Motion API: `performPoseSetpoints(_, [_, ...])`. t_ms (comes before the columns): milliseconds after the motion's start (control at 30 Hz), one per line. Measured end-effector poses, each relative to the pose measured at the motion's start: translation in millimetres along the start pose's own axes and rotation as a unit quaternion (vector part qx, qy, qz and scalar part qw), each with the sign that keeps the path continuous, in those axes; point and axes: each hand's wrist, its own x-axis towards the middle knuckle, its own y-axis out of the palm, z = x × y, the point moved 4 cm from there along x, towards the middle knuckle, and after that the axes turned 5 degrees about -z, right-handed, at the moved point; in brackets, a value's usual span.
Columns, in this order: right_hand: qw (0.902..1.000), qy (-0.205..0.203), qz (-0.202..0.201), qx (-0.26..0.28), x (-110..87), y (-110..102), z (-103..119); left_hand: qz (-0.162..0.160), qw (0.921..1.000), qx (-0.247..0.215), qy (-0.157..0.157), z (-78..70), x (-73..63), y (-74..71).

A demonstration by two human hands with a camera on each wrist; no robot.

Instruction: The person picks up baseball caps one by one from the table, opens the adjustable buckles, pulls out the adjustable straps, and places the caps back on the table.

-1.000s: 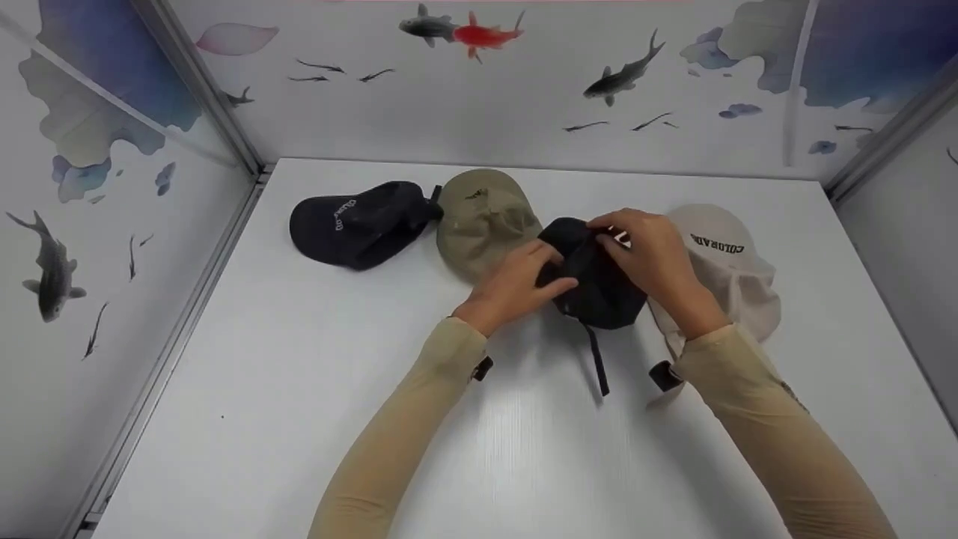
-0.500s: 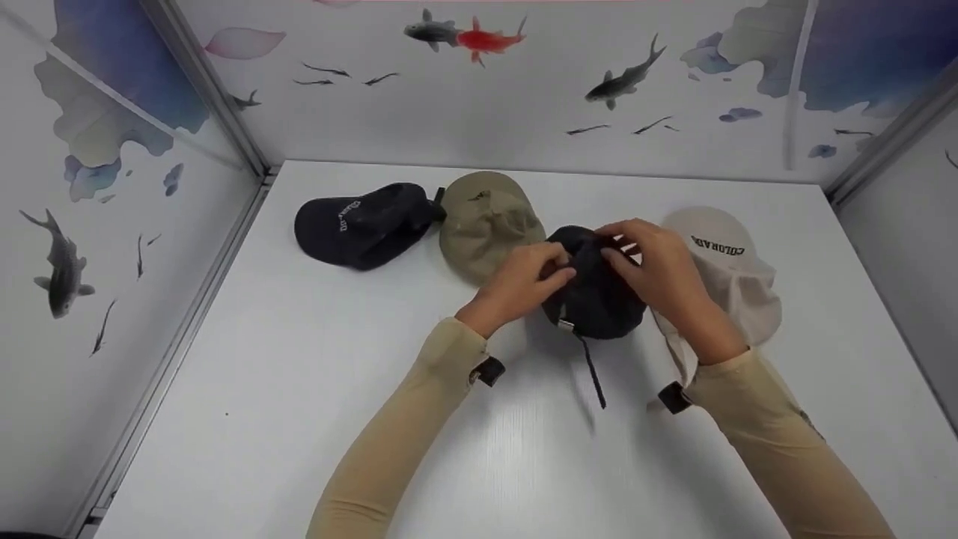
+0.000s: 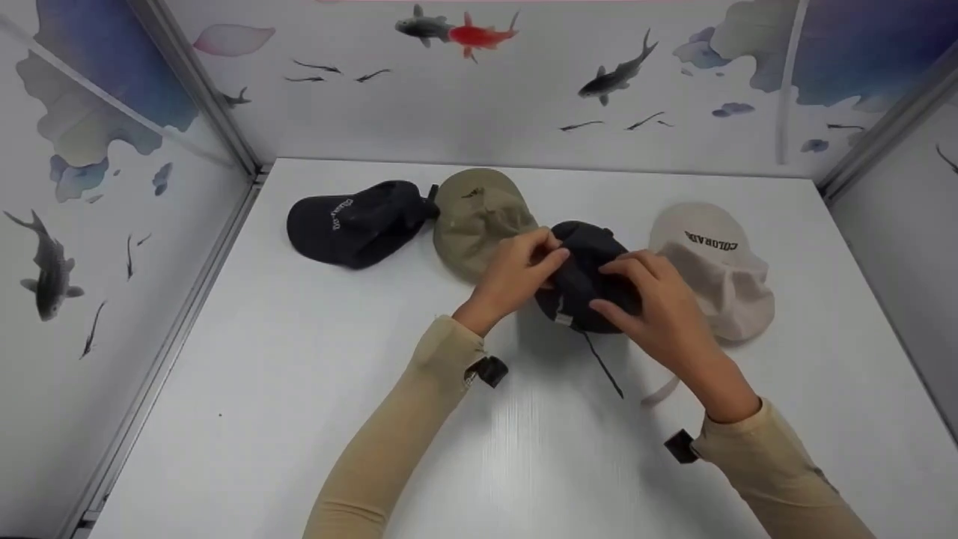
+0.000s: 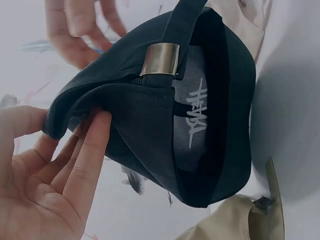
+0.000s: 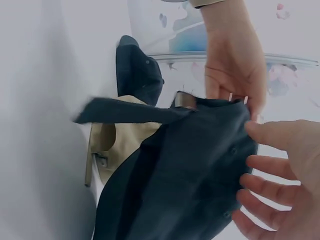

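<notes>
A dark baseball cap (image 3: 572, 281) is between both hands, right of the table's middle. My left hand (image 3: 505, 277) pinches a fold of its crown between thumb and fingers, as the left wrist view shows. There the cap's opening faces the camera, with a metal buckle (image 4: 160, 59) and a grey inner label (image 4: 185, 130). My right hand (image 3: 670, 322) touches the crown's other side with spread, lightly bent fingers. In the right wrist view, the thumb and fingertips rest along the fabric. A loose back strap (image 5: 135, 114) hangs from the buckle. The cap's brim is hard to make out.
An olive cap (image 3: 475, 217) lies just left of the held cap. Farther left is a black cap (image 3: 355, 228) with white lettering. A cream cap (image 3: 707, 239) lies at the right. Patterned panels (image 3: 494, 105) border the white table (image 3: 299, 374).
My right hand has shifted down and toward me, from the cap's far edge to its near right side. The left hand still holds the cap and has risen slightly. The cap has turned a little.
</notes>
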Motion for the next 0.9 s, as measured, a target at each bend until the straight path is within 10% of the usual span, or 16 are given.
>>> performPoseSetpoints(433, [0.9956, 0.04, 0.003, 0.085, -1.1, 23, 0, -0.024, 0.9981, -0.051, -0.026, -0.4, -5.8, -10.7])
performPoseSetpoints(900, [0.9488, 0.18, -0.012, 0.259, 2.4, 32, 4, -0.045, 0.9979, -0.007, 0.047, 16.8, -35.5, -24.8])
